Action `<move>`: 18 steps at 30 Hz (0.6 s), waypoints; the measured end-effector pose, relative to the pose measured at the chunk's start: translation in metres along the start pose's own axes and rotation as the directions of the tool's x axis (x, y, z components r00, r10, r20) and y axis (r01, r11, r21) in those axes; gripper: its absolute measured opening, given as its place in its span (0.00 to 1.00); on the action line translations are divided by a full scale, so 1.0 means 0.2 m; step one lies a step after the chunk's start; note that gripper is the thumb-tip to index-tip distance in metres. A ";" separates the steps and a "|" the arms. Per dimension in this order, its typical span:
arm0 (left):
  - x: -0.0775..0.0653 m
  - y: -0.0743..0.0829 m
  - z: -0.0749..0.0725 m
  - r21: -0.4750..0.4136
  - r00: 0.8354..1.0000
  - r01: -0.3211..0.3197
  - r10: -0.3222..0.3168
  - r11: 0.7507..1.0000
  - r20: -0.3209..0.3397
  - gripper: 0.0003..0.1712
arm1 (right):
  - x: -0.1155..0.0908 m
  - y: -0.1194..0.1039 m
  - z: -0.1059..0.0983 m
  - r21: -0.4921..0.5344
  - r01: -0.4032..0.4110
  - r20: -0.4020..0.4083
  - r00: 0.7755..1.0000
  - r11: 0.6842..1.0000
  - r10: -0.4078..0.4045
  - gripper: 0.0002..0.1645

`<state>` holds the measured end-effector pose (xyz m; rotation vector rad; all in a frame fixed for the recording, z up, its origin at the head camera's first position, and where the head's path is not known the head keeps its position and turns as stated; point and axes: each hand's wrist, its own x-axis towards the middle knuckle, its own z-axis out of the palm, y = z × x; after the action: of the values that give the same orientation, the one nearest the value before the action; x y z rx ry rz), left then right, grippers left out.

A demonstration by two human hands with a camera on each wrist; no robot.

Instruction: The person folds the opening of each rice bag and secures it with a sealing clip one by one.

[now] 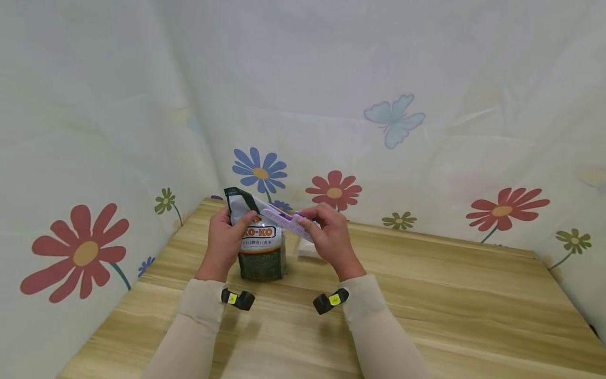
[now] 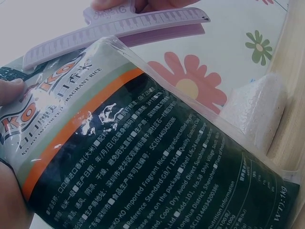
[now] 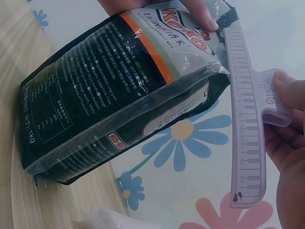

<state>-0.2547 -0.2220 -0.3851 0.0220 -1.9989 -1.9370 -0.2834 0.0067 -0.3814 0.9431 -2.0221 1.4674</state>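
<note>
A dark green, white and orange KO-KO rice bag stands upright on the wooden table, its upper part bent over. My left hand grips the bag's upper left side, thumb on the front near the printed name. In my right hand, a long lilac bag clip with a piano-key pattern is pinched by its handle between thumb and fingers. The clip lies across the bag's top edge, close by the left thumb. In the left wrist view, a gap shows between the clip's two bars at their outer end.
Behind the bag, to its right, a small whitish packet lies on the table. A pale cloth wall printed with flowers and a butterfly rises along the table's back and left edges.
</note>
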 end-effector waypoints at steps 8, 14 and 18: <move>0.02 -0.03 0.00 -0.013 1.000 -0.017 0.017 1.000 0.005 0.19 | 0.01 0.00 0.02 -0.007 0.003 -0.001 1.000 1.000 -0.003 0.09; 0.02 -0.03 0.00 -0.006 1.000 -0.015 0.016 1.000 0.009 0.20 | 0.02 0.00 0.05 0.014 0.019 -0.006 1.000 1.000 -0.019 0.09; 0.01 -0.03 0.00 -0.002 1.000 -0.014 0.014 1.000 0.006 0.20 | 0.02 0.00 0.06 0.015 0.019 -0.002 1.000 1.000 -0.019 0.09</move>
<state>-0.2581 -0.2234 -0.3907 0.0020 -1.9961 -1.9328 -0.2856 -0.0060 -0.3814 0.9640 -1.9980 1.4749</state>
